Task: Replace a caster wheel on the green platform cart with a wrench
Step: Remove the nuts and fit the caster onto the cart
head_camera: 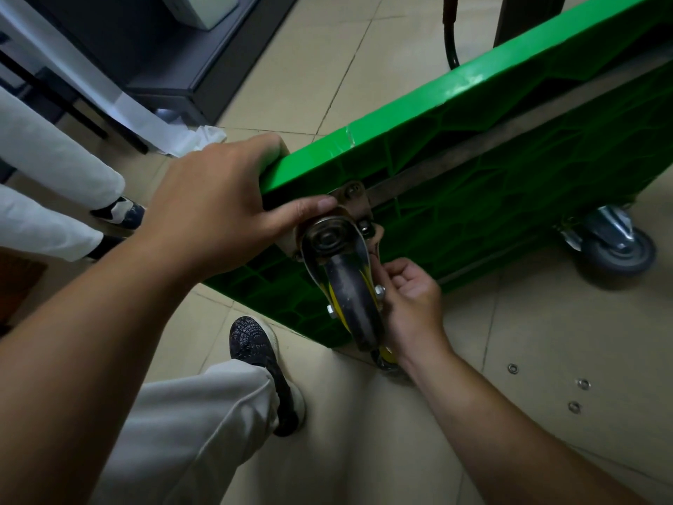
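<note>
- Two hands are on the job. The left hand is clamped over the top corner of the green platform cart, which stands tipped up on its long edge with the ribbed underside showing. Its thumb is laid against the rusty mounting plate.
- The right hand is curled in a pinch just beside the caster wheel, at the plate's lower bolt. Whether it really has hold of anything I cannot tell.
- That worn caster wheel sits at the cart's near corner and looks attached, so I'd judge the fasteners are only being loosened.
- No wrench is in sight. Bare fingers on a rusted nut may slip and skin a knuckle on the fork.
- If the left grip slackens, the cart could topple flat. The person's own shoe is right under that corner.
- Once the last bolt lets go, the caster wheel may drop onto the floor or onto the right wrist below it.
- The other caster at the far lower corner rests on the floor, so a hard pull could roll the whole cart away.
- A few small metal rings lie loose on the floor, well apart from the work, and are easily kicked or lost.
- Somebody's legs stand near on the left, inside the fall line.
</note>
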